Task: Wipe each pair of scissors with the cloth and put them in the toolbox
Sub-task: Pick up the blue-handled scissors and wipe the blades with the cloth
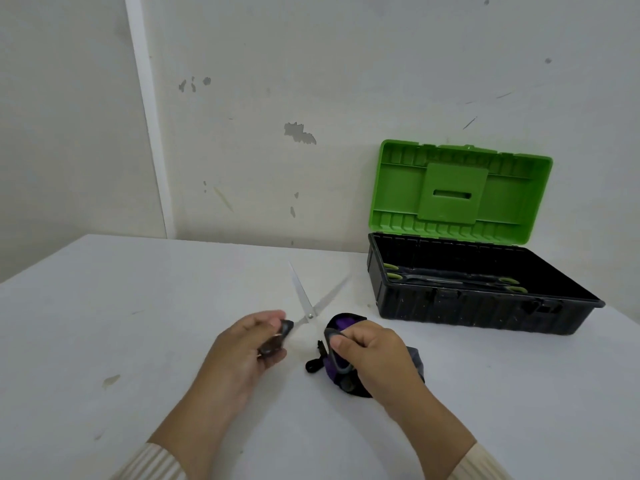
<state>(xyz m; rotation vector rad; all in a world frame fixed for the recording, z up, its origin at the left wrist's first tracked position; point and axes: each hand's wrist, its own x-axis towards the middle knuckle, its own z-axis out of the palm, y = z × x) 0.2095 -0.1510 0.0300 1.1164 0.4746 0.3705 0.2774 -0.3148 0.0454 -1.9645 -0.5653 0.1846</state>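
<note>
A white table (104, 306) set against a marked wall. Near centre, the left hand (242, 348) is closed around one dark handle loop of a pair of scissors (308, 306), fingers curled tight about it. The blades stand spread in a V, tips pointing to the far side, apparently just above the table. Immediately to the right, the right hand (370, 358) pinches the other handle loop between thumb and bent fingers, and lies over a dark and purple cloth (341, 322) bunched on the table beneath it; whether the hand also grips the cloth cannot be told. Far right, the toolbox (485, 306) stands with its green lid (460, 192) raised, and scissors with green-trimmed handles (450, 280) already lie inside. Judged step: the pair is opened for wiping, so the task is partly done. The next move calls for freeing one hand to take up the cloth and draw it along each blade, away from the edges.
</note>
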